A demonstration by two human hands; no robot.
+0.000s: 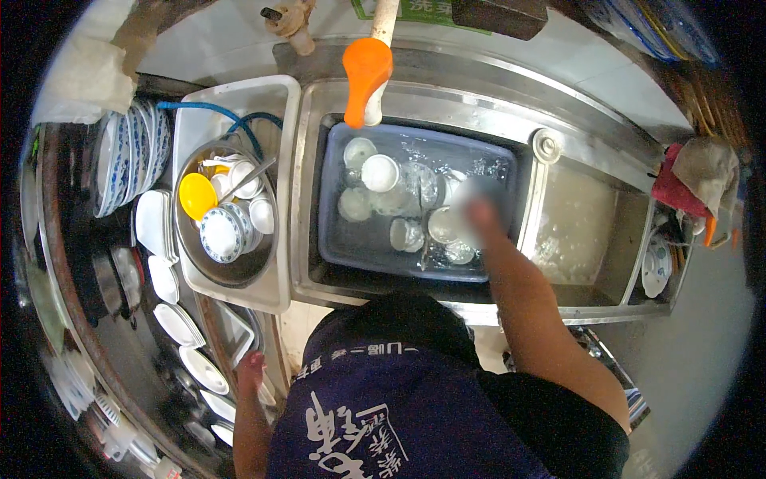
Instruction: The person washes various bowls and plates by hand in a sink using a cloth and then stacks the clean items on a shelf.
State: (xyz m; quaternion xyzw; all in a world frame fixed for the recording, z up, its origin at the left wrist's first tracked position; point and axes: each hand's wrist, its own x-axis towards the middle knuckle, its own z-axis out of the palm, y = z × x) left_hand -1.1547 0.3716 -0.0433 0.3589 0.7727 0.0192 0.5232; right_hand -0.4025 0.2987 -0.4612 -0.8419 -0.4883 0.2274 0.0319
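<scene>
In the head view a blue-grey plastic tub [371, 254] of water stands in a steel sink, with several white bowls and clear cups in it. My right hand [482, 212] is at the tub's right side among the cups, next to a pale cup [443, 225]; a blur covers the hand, so its grip cannot be made out. A white bowl [380, 173] lies nearer the tub's middle. My left hand [251, 365] is low on the left, beside a white rectangular dish [242, 338]; whether its fingers touch the dish is unclear.
An orange-handled tap [367, 75] hangs over the tub's back edge. Left of it, a white basin [287, 179] holds a round bowl of dishes and spoons. Stacked plates [134, 155] line the left shelf. A second sink compartment [568, 221] with cloudy water lies right. Cloths [688, 179] hang farther right.
</scene>
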